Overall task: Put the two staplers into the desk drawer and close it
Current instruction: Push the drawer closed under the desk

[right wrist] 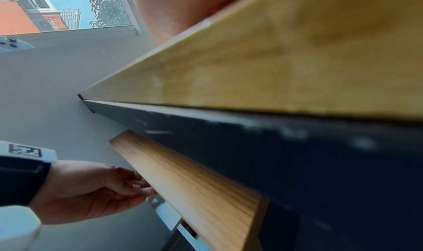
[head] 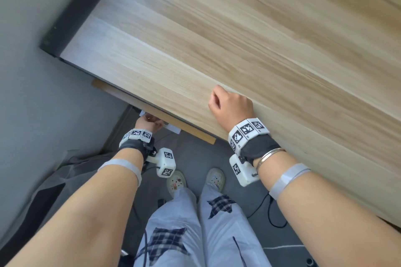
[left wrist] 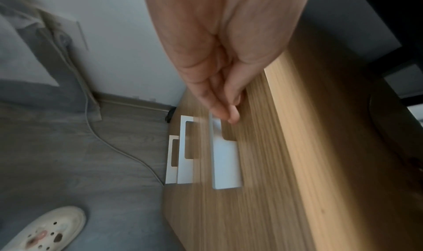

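Note:
No stapler shows in any view. The wooden drawer front (head: 193, 131) juts out only slightly from under the desk top (head: 217, 39), and its inside is hidden. My left hand (head: 149, 122) is at the drawer's white handle (left wrist: 225, 164), with straight fingers (left wrist: 228, 113) touching the handle's upper end. The right wrist view shows those fingertips (right wrist: 142, 189) against the drawer front (right wrist: 194, 182). My right hand (head: 230, 104) rests on the desk top near its front edge, fingers curled under and holding nothing.
Two more white handles (left wrist: 187, 150) mark lower drawers below. A grey wall (head: 32, 71) stands close on the left. My feet in pale shoes (head: 176, 182) stand on the grey floor, with a cable (left wrist: 114, 146) lying along it.

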Available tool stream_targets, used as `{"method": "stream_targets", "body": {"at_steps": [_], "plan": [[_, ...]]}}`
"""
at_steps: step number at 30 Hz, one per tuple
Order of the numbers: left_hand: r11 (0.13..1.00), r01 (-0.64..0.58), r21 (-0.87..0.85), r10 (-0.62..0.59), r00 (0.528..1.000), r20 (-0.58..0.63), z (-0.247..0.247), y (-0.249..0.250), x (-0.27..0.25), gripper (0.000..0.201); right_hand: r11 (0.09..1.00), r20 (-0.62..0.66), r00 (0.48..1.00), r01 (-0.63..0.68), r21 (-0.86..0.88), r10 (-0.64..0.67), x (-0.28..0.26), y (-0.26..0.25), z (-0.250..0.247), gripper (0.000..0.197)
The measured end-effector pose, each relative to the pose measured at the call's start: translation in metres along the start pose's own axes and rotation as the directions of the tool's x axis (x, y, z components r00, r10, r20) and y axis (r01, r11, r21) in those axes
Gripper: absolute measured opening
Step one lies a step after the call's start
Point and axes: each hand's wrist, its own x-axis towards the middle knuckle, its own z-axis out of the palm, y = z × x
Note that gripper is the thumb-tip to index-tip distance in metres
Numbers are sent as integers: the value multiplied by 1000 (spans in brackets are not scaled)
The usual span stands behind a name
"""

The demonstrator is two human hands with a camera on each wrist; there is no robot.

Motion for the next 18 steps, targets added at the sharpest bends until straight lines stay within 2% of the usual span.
{"method": "stream_targets", "body": {"at_steps": [1,3,9,13,14,16,18], "plan": [[999,39,-19,-39,999,-8,1,2,1,19,1000,-5,1000,2,0,-2,0,0,1,22],[996,79,-36,-79,997,-2,2,5,2,31,1000,-16,1000,5,10,-5,0,0,1,21],[995,80,55,-82,996,42,-4,7,-3,32,999,-19,1000,-2,34,2,-1,-1,1,20],[960,83,267,-106,992,75,-6,17,-21,26,999,84,996,-5,46,1,-2,1,-7,22],[944,47,328,-82,992,94,-6,16,-22,25,999,102,995,-4,52,-2,-4,0,-9,22],[876,-48,479,-17,991,131,-4,16,-33,35,998,150,989,-4,69,-7,-5,-2,-15,22],[764,-118,634,7,985,175,1,15,-45,36,989,190,981,-70,134,44,-2,1,-23,23]]}}
